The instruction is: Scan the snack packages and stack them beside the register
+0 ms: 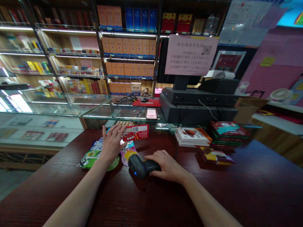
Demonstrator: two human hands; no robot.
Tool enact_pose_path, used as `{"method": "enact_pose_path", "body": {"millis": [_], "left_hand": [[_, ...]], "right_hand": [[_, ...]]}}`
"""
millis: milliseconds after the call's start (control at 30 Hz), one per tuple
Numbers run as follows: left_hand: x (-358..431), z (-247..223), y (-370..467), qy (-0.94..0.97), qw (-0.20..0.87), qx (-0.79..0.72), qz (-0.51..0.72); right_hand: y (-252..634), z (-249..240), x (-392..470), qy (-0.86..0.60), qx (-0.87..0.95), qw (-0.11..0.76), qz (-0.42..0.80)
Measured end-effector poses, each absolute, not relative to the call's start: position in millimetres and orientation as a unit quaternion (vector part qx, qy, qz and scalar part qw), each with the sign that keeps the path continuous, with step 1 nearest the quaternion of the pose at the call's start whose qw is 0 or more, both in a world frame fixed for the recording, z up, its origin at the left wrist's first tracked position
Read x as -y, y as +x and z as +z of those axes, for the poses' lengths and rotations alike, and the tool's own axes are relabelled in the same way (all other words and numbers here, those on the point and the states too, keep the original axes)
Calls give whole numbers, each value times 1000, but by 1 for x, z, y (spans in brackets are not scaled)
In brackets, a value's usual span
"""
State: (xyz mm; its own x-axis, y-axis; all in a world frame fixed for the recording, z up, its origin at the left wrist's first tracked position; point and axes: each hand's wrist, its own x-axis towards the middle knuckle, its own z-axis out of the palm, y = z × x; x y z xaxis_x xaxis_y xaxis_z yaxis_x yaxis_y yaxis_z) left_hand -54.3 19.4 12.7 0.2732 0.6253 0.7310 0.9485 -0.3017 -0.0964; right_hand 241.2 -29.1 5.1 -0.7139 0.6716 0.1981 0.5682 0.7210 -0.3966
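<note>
My right hand (165, 165) is wrapped around the handle of a black barcode scanner (138, 167), which lies low over the dark wooden counter with a blue light showing. My left hand (112, 142) is spread over a group of colourful packets, its fingertips at the left end of a red packet (140, 130) with a barcode on it. Whether those fingers touch the red packet is hard to see. Beneath and beside the left hand lie a green packet (90, 159) and a pink and yellow packet (127, 153), partly hidden by the hand and the scanner.
White boxes (193, 137) and a stack of dark red and green packages (227, 130) stand on the right of the counter (151, 201). Behind them is a black cash register (199, 105) with a paper sign (189, 56). A glass case (99, 105) and stocked shelves line the back.
</note>
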Motion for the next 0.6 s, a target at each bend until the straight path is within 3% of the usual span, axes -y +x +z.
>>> {"method": "enact_pose_path", "body": {"millis": [600], "left_hand": [[-18, 14, -52, -756, 266, 516, -303]], "right_hand": [[254, 12, 21, -420, 854, 270, 147]]}}
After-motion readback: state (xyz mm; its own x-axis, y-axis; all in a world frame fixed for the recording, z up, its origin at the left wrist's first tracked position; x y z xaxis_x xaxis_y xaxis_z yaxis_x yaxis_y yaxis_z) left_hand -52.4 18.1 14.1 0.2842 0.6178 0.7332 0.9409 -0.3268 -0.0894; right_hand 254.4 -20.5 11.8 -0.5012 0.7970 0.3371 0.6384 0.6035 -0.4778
